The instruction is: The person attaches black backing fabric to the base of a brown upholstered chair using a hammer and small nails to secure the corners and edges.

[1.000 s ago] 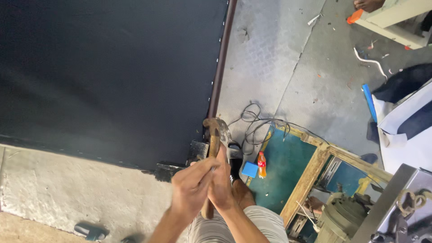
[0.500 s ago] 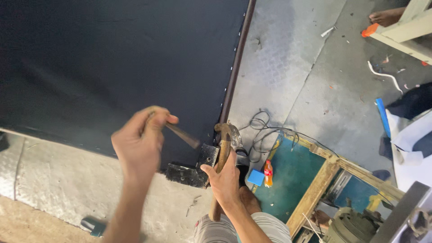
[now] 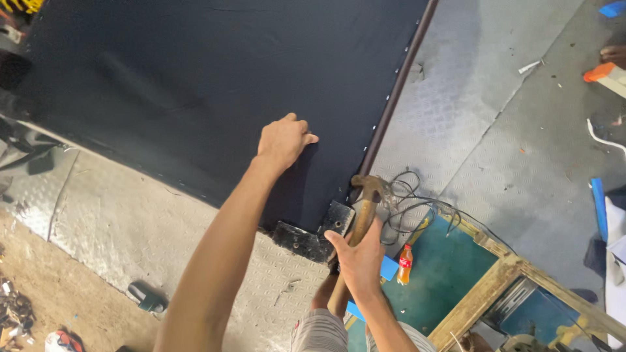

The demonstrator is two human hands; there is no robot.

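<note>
Hammer held at corner of fabric-covered panel

Right hand (image 3: 360, 261) grasps the wooden-handled hammer (image 3: 364, 202) beside the corner bracket (image 3: 316, 233); left hand (image 3: 283, 140), loosely curled and holding nothing, presses the black fabric panel (image 3: 195, 85). Fabric lies taut, edge tacks visible.

Both arms are bare from the wrist up to the picture edge, with no sleeves, gloves, watch or rings visible. The left hand (image 3: 282, 140) and the right hand (image 3: 358, 261) are uncovered. Below them appear striped shorts (image 3: 321, 331) (light grey with thin darker lines).
</note>
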